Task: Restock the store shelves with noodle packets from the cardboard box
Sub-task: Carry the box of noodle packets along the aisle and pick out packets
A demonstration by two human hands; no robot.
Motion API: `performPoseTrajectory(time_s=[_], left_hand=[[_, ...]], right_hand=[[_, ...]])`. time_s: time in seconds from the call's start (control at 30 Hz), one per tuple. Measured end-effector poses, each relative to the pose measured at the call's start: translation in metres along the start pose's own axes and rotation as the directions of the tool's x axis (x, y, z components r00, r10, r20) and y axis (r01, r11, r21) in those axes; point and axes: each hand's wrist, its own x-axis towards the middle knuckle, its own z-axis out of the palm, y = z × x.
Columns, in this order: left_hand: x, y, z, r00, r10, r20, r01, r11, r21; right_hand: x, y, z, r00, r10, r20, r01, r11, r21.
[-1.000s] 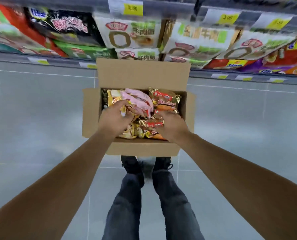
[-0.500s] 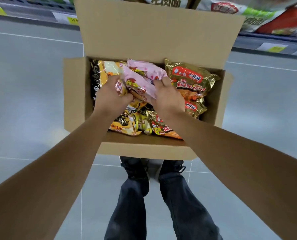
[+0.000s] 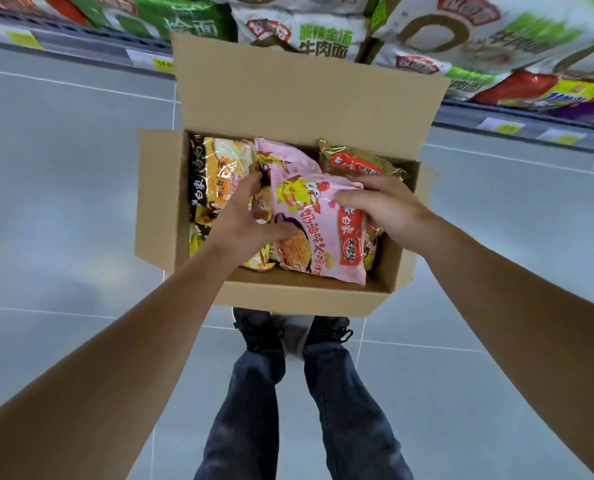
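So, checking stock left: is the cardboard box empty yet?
Not empty. The cardboard box holds several noodle packets, including the pink packet both hands grip.

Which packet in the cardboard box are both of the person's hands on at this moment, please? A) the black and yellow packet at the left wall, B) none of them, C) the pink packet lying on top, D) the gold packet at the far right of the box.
C: the left hand and the right hand each touch a side of the pink packet on top in the cardboard box.
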Motion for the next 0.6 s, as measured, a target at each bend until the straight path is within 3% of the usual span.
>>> performPoseTrajectory(time_s=[0.17,0.3,0.4,0.5,0.6], left_hand=[[-0.007,-0.001,-0.002,0.985,-0.071,0.158,0.093,0.986,-0.138],[-0.014,-0.018,-0.013,0.98,-0.018,0.199,-0.013,0.988,0.152],[-0.016,-0.031,-0.017,0.943,-0.106,0.314,0.018,0.962,0.271],[-0.014,-0.047,-0.019,0.959,-0.131,0.252,0.074,0.971,0.226],[-0.009,-0.064,-0.027,0.982,-0.169,0.089,0.16,0.981,0.108]], right_hand=[[0.002,-0.026,0.008,0.975,0.092,0.201,-0.05,0.977,-0.206],[0.015,-0.037,0.025,0.952,0.155,0.266,-0.035,0.913,-0.407],[0.023,-0.035,0.045,0.93,0.177,0.323,0.0,0.877,-0.48],[0.026,-0.021,0.057,0.956,0.091,0.28,0.017,0.933,-0.36],[0.037,0.0,0.061,0.999,0.039,-0.034,-0.044,0.983,-0.176]])
